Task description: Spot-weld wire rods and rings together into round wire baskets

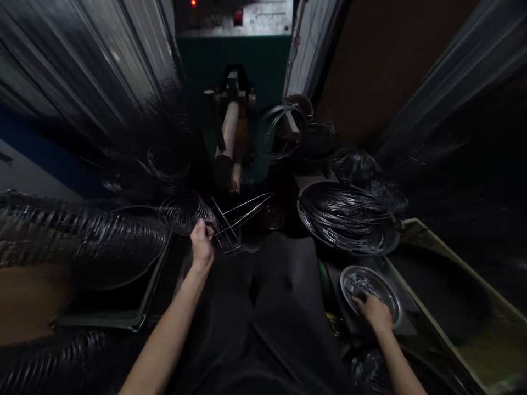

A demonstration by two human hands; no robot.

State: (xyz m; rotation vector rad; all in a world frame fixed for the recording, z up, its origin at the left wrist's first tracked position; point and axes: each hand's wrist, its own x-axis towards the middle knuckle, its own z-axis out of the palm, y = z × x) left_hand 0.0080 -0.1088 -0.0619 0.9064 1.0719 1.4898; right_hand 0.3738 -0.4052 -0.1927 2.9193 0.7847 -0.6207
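My left hand (201,242) is closed on a bunch of wire rings (183,211) at the end of a long stack of rings (82,236) lying to the left. Thin wire rods (242,211) stick out to the right of that hand. My right hand (374,311) reaches into a small round metal dish (389,288) with small metal pieces (357,284) in it; its fingers curl over them, and what they hold is hidden.
A large pan of coiled wire (348,216) sits at the right. A machine with a long roller (230,137) stands ahead, with a green control box (234,49) behind it. A flat tray (119,315) lies at the left under the ring stack. My dark-clothed lap (267,307) fills the middle.
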